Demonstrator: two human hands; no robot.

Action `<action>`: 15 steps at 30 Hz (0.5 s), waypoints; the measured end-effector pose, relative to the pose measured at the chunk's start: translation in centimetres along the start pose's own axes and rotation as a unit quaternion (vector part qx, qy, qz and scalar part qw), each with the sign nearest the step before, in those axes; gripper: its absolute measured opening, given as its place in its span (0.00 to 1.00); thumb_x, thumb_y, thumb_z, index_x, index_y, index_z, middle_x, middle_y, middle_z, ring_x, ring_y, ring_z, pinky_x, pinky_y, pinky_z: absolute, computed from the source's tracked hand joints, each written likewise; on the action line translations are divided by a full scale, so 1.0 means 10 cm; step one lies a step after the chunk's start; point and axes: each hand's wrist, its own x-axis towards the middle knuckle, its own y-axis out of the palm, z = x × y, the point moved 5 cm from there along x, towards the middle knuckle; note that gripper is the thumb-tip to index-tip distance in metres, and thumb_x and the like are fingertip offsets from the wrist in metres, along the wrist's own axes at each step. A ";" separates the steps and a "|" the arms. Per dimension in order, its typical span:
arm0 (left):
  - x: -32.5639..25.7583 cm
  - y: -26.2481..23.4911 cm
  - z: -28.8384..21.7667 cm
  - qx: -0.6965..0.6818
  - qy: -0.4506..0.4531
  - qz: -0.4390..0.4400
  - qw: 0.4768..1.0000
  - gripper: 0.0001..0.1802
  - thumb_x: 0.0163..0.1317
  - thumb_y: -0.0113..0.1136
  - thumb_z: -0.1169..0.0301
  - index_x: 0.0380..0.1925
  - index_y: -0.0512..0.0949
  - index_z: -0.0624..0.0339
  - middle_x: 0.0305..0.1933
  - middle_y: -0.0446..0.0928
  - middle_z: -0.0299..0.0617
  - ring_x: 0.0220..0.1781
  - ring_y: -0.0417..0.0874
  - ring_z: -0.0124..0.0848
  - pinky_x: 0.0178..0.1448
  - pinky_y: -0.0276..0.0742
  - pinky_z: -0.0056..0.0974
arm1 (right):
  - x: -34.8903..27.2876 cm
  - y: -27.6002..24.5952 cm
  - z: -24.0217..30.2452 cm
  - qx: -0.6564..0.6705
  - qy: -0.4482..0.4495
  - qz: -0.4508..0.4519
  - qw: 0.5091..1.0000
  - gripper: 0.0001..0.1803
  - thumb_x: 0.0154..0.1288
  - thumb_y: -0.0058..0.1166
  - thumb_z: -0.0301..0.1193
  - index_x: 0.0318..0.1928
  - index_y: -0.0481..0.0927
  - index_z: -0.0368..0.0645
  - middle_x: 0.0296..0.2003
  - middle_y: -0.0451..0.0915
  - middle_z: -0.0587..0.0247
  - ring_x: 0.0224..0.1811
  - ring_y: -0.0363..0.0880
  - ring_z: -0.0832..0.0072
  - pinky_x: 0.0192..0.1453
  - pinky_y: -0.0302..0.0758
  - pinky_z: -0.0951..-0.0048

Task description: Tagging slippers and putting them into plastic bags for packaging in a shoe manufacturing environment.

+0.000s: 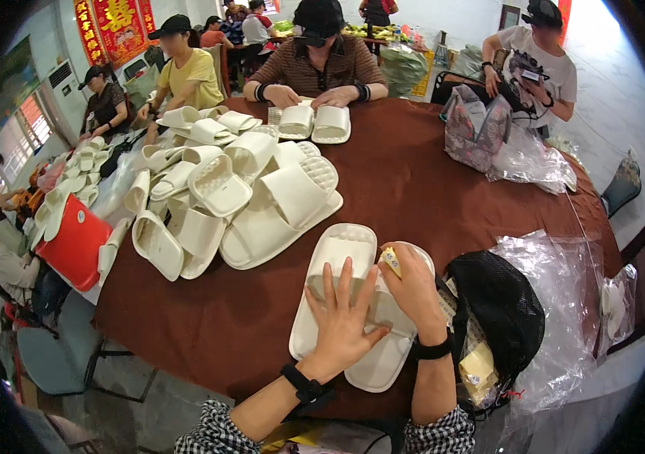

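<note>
While several people sit around a round table covered in a dark brown cloth [428,189], the head view looks down on the wearer's two forearms coming in from the near edge, both in black-and-white checked sleeves with black wristbands. The left hand [341,321] lies flat with fingers spread, pressing down on a pair of cream slide sandals [338,253] that sit side by side near the table's near edge; it presses rather than grips. The right hand [412,284] rests on the right sandal of that pair and pinches a small yellow tag [391,261] between thumb and fingertips, just above the sandal's strap. Just right of this hand sits a black mesh bag [500,303], with crumpled clear plastic bags [565,303] beyond it and more small yellow tags [478,367] at its near side. Farther left on the cloth is a loose heap of matching cream sandals [224,189], some upside down. At the far side of the table, a person in a striped shirt rests both hands by another cream pair [315,121]. A red plastic stool [73,242] stands at the left, off the table edge. At the far right, a patterned bag [474,129] sits on the cloth beside more clear plastic.
</note>
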 end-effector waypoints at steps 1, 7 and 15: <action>0.00 0.01 0.00 0.000 -0.001 -0.003 1.000 0.60 0.50 0.77 0.52 0.80 0.51 0.39 0.84 0.37 0.50 0.83 0.31 0.62 0.68 0.40 0.86 | -0.01 -0.02 -0.01 -0.001 -0.003 0.001 1.000 0.15 0.66 0.59 0.30 0.50 0.79 0.36 0.45 0.83 0.43 0.49 0.81 0.46 0.52 0.77 0.52; 0.00 -0.05 0.10 0.000 0.001 0.033 0.999 0.56 0.55 0.73 0.58 0.80 0.50 0.43 0.83 0.37 0.56 0.83 0.33 0.62 0.75 0.41 0.75 | -0.01 -0.01 -0.05 -0.006 0.037 0.010 0.999 0.13 0.67 0.59 0.31 0.46 0.78 0.36 0.42 0.83 0.41 0.45 0.81 0.43 0.48 0.76 0.50; 0.02 -0.37 0.81 -0.113 -0.122 -0.028 0.986 0.48 0.62 0.68 0.62 0.77 0.53 0.60 0.78 0.52 0.63 0.78 0.54 0.57 0.80 0.51 0.55 | 0.00 -0.05 -0.03 -0.009 0.015 -0.007 1.000 0.12 0.66 0.60 0.31 0.46 0.79 0.36 0.40 0.84 0.42 0.43 0.81 0.43 0.47 0.76 0.51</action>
